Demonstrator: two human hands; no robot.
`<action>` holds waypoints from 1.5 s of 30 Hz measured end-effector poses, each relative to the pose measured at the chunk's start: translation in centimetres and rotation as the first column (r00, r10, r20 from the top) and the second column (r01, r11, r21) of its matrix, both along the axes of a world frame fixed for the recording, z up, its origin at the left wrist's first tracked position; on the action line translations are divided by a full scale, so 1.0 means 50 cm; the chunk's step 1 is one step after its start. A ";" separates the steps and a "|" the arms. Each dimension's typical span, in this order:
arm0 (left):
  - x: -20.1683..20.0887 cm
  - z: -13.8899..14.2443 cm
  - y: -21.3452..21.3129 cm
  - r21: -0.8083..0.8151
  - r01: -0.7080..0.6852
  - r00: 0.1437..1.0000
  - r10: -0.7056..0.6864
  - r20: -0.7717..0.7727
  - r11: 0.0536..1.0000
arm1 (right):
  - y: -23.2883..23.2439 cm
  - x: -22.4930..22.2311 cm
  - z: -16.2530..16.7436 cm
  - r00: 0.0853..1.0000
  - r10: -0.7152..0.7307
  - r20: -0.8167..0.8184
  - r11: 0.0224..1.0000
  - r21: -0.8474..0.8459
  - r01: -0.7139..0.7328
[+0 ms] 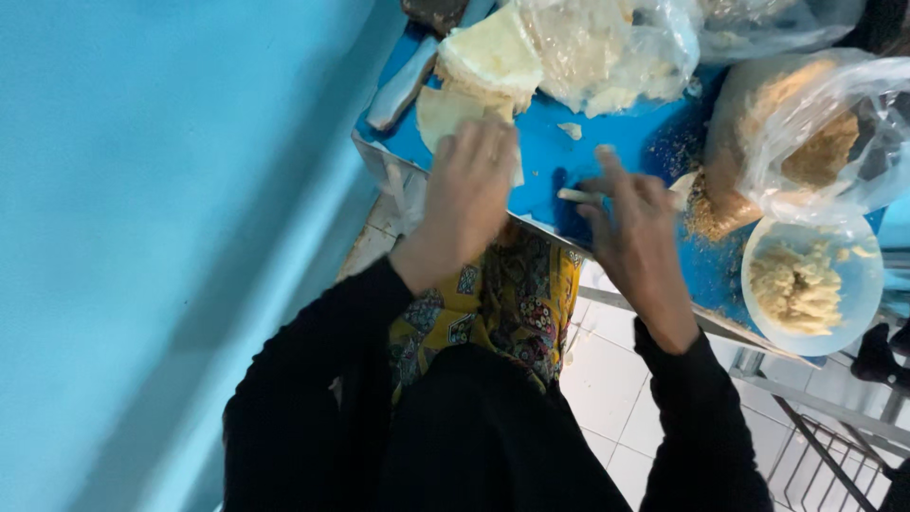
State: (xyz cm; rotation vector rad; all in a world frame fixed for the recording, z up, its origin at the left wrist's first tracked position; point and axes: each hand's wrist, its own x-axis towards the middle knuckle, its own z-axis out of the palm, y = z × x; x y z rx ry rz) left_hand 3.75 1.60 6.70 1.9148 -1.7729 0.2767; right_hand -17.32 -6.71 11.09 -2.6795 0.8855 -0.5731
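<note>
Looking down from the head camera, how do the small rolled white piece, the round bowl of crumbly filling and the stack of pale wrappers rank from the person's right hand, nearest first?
From the right hand:
1. Small rolled white piece: at its fingertips, on the blue table.
2. Round bowl of crumbly filling: to its right, at the table's edge.
3. Stack of pale wrappers: far side, beyond the left hand.

A bright blue flat tabletop (607,142) carries pale cream thin wrapper sheets (488,57). A yellow cloth with dark floral print (512,294) shows beside plain black long sleeves (313,370).

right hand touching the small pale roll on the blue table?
Touching. Head view: the right hand pinches the small pale roll between thumb and fingertips, just above the blue table.
</note>
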 end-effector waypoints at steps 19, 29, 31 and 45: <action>0.114 0.001 0.025 -0.124 0.079 0.878 -0.127 -0.461 0.989 | 0.018 0.098 0.044 0.958 0.056 0.281 0.993 0.082 -0.082; 0.046 0.035 0.053 -0.098 0.216 0.915 -0.236 -0.326 0.971 | 0.020 0.064 -0.035 0.990 0.052 0.129 0.997 0.052 -0.059; 0.001 0.017 0.040 -0.120 0.320 0.909 -0.340 -0.240 0.940 | 0.022 0.005 -0.008 0.998 0.015 0.069 1.000 0.004 -0.015; -0.070 -0.085 -0.010 -0.110 0.547 0.818 -0.558 -0.139 0.830 | 0.101 -0.484 -0.046 0.691 -0.563 -0.453 0.826 -0.279 0.490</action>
